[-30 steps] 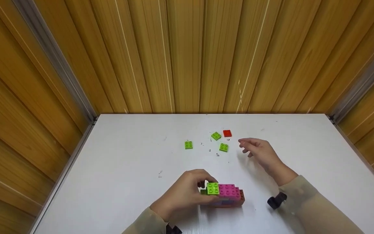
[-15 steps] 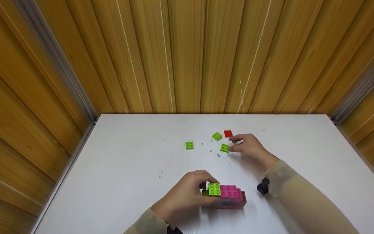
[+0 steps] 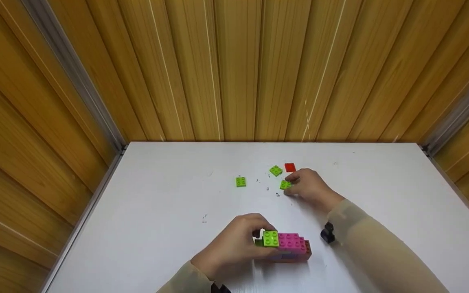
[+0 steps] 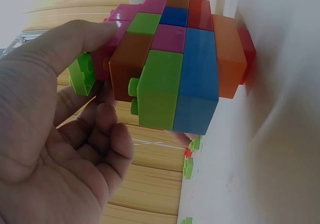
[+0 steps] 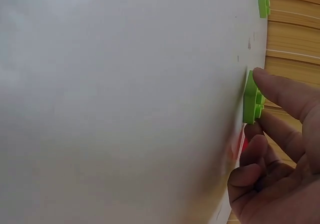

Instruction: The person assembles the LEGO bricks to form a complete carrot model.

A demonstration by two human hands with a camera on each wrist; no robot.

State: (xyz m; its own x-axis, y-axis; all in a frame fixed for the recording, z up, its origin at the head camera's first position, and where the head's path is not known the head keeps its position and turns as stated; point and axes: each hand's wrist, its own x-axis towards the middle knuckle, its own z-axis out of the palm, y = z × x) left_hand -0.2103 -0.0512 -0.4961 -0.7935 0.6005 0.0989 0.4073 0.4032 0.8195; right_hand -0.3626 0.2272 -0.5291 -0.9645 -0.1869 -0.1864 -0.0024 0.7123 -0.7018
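My left hand (image 3: 236,241) grips a built block of toy bricks (image 3: 290,242) near the table's front, thumb on one side and fingers on the other. A light green brick and pink bricks top it. The left wrist view shows its stacked blue (image 4: 197,78), orange, brown, red and green bricks. Farther back, my right hand (image 3: 312,186) has thumb and index finger at opposite sides of a small light green brick (image 3: 284,184). In the right wrist view that green brick (image 5: 249,101) lies at the white surface, between those fingertips, its studs facing the hand.
On the white table (image 3: 169,203) lie a green brick (image 3: 240,182) to the left, another green brick (image 3: 275,170) behind, and a red brick (image 3: 290,167) beside it. Dark specks mark the tabletop. Wood-patterned panels (image 3: 234,73) stand around the table.
My right hand has moved left to the nearest green brick and its fingers have closed in around it. My left hand keeps its grip on the brick block, nearly in place.
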